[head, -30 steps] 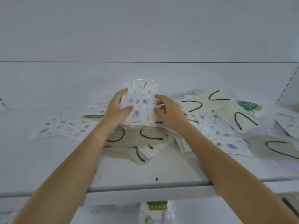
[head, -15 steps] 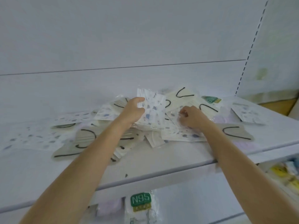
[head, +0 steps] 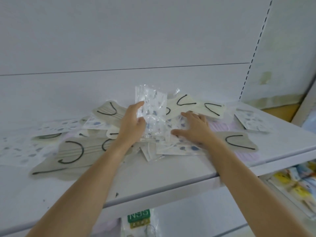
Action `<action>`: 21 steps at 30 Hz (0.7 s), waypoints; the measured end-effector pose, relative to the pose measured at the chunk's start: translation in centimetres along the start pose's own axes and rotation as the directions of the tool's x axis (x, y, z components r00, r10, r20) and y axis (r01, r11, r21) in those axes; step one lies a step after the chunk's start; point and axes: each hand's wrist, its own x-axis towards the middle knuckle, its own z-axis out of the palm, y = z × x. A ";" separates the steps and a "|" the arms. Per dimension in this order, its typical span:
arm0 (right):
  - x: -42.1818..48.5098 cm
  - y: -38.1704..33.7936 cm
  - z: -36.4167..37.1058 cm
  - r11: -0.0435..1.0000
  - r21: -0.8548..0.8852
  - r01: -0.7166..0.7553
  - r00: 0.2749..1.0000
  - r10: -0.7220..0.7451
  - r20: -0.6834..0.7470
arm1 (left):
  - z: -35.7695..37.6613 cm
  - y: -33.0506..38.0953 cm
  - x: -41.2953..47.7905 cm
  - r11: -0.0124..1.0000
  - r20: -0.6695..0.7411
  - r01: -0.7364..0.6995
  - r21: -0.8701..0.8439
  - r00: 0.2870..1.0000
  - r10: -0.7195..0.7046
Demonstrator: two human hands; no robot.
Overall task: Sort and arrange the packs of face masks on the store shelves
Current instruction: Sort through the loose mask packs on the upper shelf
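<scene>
A heap of face-mask packs lies on the white shelf (head: 153,178). My left hand (head: 131,124) holds a stack of clear packs with blue-speckled masks (head: 150,106) upright on its edge, fingers behind it and thumb in front. My right hand (head: 195,129) lies spread, fingers straight, on another blue-speckled pack (head: 184,147) lying flat just right of the stack. Beige packs with black ear loops (head: 75,153) lie to the left, behind (head: 186,102) and to the right (head: 237,142).
A lone speckled pack (head: 251,120) lies at the shelf's right end by the slotted upright (head: 253,53). A pink pack (head: 220,127) shows under the heap. Below the shelf hangs an N95 pack (head: 139,221); colourful packs (head: 295,183) fill the lower right shelf.
My right hand let go of the upright stack, moved right and spread flat on a lying speckled pack. My left hand kept the stack upright. The view swung to the right.
</scene>
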 end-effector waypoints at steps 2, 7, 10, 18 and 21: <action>-0.5 -0.4 -0.1 0.994 0.108 0.035 0.999 -0.035 -0.006 | 0.0 0.5 -0.2 0.997 0.086 -0.015 -0.071 0.996 0.021; -0.5 -1.0 0.1 0.927 0.360 0.107 0.993 -0.117 0.007 | 0.0 0.4 -0.3 0.998 0.247 0.060 -0.015 0.968 -0.054; 0.1 -0.9 -0.2 0.885 0.454 0.106 0.994 -0.085 -0.067 | 0.1 0.5 -0.3 0.989 0.276 0.008 0.148 0.960 -0.049; -0.1 -0.6 -1.9 0.697 0.699 0.160 0.854 0.257 -0.452 | 1.4 0.6 0.0 0.950 0.060 0.049 0.310 0.996 -0.071; 0.0 0.0 -2.5 0.430 0.880 0.201 0.758 0.501 -0.418 | 0.9 0.5 -0.1 0.956 -0.028 0.088 0.279 0.996 -0.083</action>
